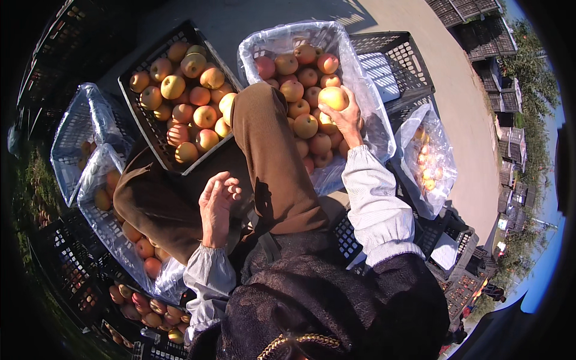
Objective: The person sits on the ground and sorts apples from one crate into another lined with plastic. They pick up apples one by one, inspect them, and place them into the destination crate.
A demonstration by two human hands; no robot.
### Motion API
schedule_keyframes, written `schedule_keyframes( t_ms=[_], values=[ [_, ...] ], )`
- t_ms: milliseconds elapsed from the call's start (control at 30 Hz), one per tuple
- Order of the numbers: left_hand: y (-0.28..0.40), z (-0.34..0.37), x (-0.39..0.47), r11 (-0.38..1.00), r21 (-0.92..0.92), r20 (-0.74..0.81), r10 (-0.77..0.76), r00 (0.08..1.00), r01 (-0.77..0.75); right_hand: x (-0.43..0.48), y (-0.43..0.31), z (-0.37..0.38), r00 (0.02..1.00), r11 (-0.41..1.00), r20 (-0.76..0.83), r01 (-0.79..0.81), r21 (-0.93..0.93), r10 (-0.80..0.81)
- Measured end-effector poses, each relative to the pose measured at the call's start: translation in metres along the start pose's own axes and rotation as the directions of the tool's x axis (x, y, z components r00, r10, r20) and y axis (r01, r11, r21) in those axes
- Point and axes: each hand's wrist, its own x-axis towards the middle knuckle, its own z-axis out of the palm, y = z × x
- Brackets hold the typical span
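Note:
My right hand [348, 117] grips a yellow apple [333, 98] over a crate with a clear plastic liner [375, 105]. Reddish apples [306, 126] fill much of that lined crate, just beneath the hand. My left hand [218, 202] hangs above my lap with its fingers loosely curled and apart, holding nothing. Ahead of it stands a black plastic crate [144, 128] of yellow and red apples [182, 113], tilted in the view. My brown-trousered knee [261, 112] rises between the two crates and hides part of each.
To my left are lined crates [105, 225] with apples, and another crate of apples [148, 310] lies lower. At right stand a black crate [409, 67] holding a white sheet and a lined crate of small apples [427, 166]. Crate stacks [486, 38] border the pavement [459, 108].

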Motion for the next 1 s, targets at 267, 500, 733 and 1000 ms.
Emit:
schedule_keyframes(
  t_ms=[267, 500, 733, 1000],
  values=[
    [0.000, -0.010, 0.020, 1.000, -0.003, -0.150, -0.027, 0.988, 0.027, 0.045, 0.114, 0.052, 0.983, 0.955, 0.183, 0.040, -0.295, 0.016],
    [0.002, -0.027, 0.039, 0.999, -0.016, -0.227, -0.041, 0.973, 0.038, 0.051, 0.130, 0.056, 0.849, 0.915, 0.528, 0.220, -0.339, -0.009],
    [0.017, -0.048, 0.058, 1.000, 0.000, -0.227, 0.029, 0.974, -0.030, 0.057, 0.125, 0.046, 0.835, 0.988, 0.543, -0.008, -0.152, 0.090],
    [0.028, -0.075, 0.058, 0.998, 0.026, -0.303, 0.055, 0.951, -0.050, 0.048, 0.087, 0.055, 0.937, 0.975, 0.348, 0.062, -0.214, 0.016]
  ],
)
